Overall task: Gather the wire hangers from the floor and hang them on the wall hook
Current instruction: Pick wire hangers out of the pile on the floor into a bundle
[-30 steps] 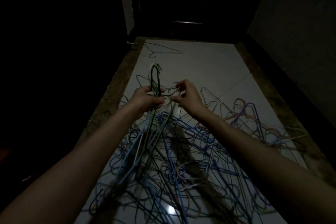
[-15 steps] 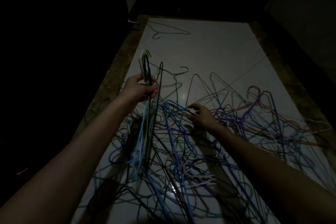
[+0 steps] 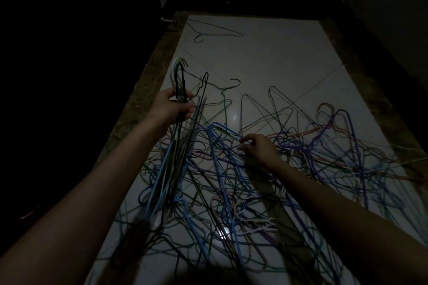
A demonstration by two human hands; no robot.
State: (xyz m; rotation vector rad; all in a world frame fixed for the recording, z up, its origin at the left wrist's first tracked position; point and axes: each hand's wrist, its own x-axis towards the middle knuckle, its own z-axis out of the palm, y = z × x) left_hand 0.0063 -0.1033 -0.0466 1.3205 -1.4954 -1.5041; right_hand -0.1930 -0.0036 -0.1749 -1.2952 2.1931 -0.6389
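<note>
Progress: early; a small bunch of hangers (image 3: 179, 90) is gathered, none visibly hung, no wall hook in view.
Left hand (image 3: 172, 107): curled round the bunch's necks, at 10 o'clock.
Right hand (image 3: 258, 149): pinching a blue hanger (image 3: 217, 136) near centre.
Left to do: tangled pile (image 3: 231, 192) covers the floor (image 3: 266, 58); lone hanger (image 3: 215, 32) at 12 o'clock.
Look: thin, coloured wire, interlocked.

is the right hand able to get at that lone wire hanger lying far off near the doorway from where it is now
Probably not without stepping forward: the lone wire hanger lies well beyond the right hand, which pinches a wire in the tangled pile of coloured wire hangers. Only bare white floor tile lies between.
</note>
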